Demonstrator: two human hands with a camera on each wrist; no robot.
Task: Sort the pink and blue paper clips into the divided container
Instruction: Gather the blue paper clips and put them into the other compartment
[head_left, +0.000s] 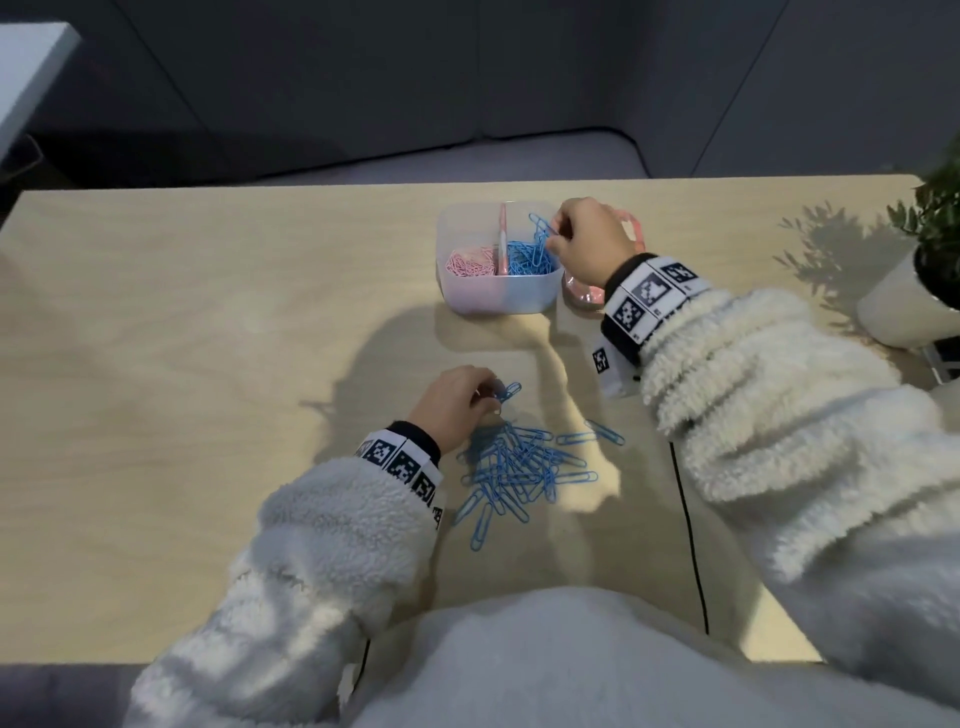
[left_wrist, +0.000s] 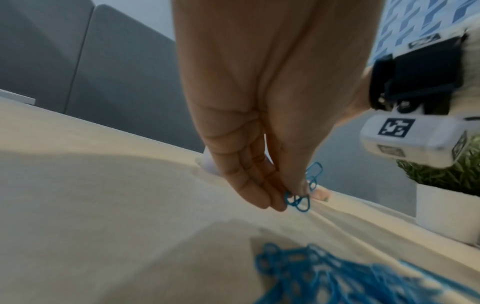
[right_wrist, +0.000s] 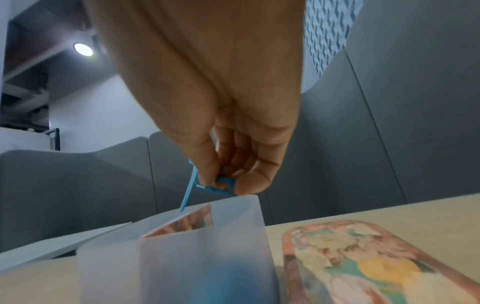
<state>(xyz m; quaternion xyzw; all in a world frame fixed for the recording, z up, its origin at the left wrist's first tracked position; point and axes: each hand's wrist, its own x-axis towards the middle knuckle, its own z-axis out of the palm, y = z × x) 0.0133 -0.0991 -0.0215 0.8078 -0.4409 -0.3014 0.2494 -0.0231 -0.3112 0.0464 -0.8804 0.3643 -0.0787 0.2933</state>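
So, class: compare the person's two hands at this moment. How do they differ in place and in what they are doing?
1. The right hand hangs over the divided container, while the left hand stays low at the table, beside the loose blue pile.
2. The right hand's clips dangle above the blue compartment; the left hand's clips are just off the table.

Both hands pinch blue paper clips.

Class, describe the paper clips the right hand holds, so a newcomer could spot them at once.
Start at the translucent divided container at the far middle of the wooden table. Above its right-hand compartment, the right hand pinches a few blue paper clips. Unlike the blue heap below and the loose pile nearer the person, they hang in the air.
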